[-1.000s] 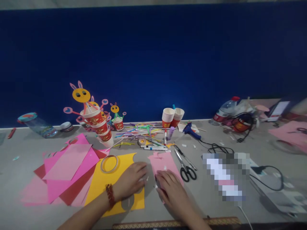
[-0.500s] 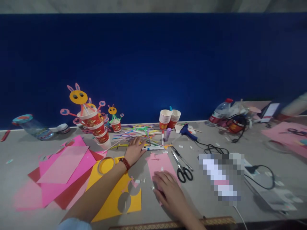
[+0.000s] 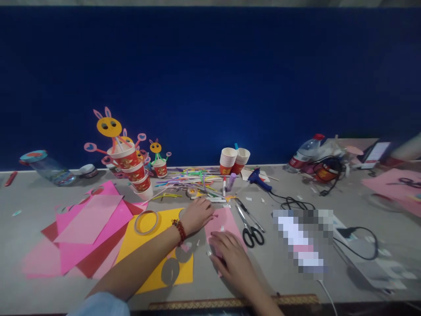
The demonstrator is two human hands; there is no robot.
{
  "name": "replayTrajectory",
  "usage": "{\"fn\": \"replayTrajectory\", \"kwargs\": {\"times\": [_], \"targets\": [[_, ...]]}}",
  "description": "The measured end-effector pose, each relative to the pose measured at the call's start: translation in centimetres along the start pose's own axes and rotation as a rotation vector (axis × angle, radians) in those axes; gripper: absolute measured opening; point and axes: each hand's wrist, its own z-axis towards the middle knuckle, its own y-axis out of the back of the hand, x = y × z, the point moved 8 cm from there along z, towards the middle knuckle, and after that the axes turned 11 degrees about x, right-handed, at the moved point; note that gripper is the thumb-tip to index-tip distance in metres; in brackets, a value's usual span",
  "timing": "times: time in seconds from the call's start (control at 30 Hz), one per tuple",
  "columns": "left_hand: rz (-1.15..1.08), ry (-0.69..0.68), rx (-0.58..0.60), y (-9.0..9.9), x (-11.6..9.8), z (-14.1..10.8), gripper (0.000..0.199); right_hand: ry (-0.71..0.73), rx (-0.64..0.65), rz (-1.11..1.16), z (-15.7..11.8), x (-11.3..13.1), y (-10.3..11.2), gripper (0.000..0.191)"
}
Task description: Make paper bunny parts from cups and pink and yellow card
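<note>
Our left hand (image 3: 198, 216)'s back from the markers (image 3: 219, 200), grip unclear; right hand (image 3: 233, 260) lies flat, so both are at the pink paper (image 3: 226, 219).

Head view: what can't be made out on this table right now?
All in the head view:
Pink strip: partly hidden by the right hand.
Anything under the left hand: hidden by its back.
Object beyond the right hand: pixelated.
Far-right pink sheet: cut off by the frame edge.

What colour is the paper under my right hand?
Light pink. The paper under your right hand shows best in the head view.
</note>
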Motion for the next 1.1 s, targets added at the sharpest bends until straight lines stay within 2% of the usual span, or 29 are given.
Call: {"fn": "replayTrajectory", "kwargs": {"times": [0.1,0.27,0.43,0.53,0.67,0.77,0.83,0.9,1.0,1.1], "targets": [[0.005,0.012,0.023,-0.4,-0.3,0.3,0.015,0.003,0.006,-0.002,0.0,0.0,0.0,0.036],[-0.003,0.070,0.028,-0.5,0.7,0.8,0.013,0.028,-0.002,0.002,-0.1,0.0,-0.1,0.036],[-0.032,0.114,0.016,-0.9,1.3,2.3,0.020,0.081,-0.056,-0.027,-0.3,0.3,0.1,0.034],[-0.069,0.102,0.003,-0.4,1.2,2.4,0.021,0.101,-0.075,-0.041,-0.4,0.4,0.2,0.034],[-0.130,-0.054,0.031,0.6,-0.8,0.1,0.023,0.083,-0.136,-0.021,-0.8,-0.4,0.2,0.037],[-0.165,-0.194,0.081,0.6,-2.8,-2.6,0.021,-0.025,-0.273,-0.048,-1.2,-1.9,0.6,0.040],[-0.207,-0.215,0.093,0.5,-3.3,-3.9,0.023,-0.088,-0.315,-0.098,-1.3,-2.5,0.6,0.042],[-0.268,-0.199,0.100,0.5,-3.0,-4.7,0.022,-0.090,-0.270,-0.132,-1.0,-2.6,0.2,0.041],[-0.314,-0.120,0.097,1.0,-1.4,-5.5,0.023,-0.015,-0.182,-0.130,-0.8,-2.0,-0.2,0.041],[-0.332,0.032,0.085,1.6,0.6,-6.2,0.027,-0.018,-0.221,-0.083,-1.0,-2.0,0.5,0.045]]}}
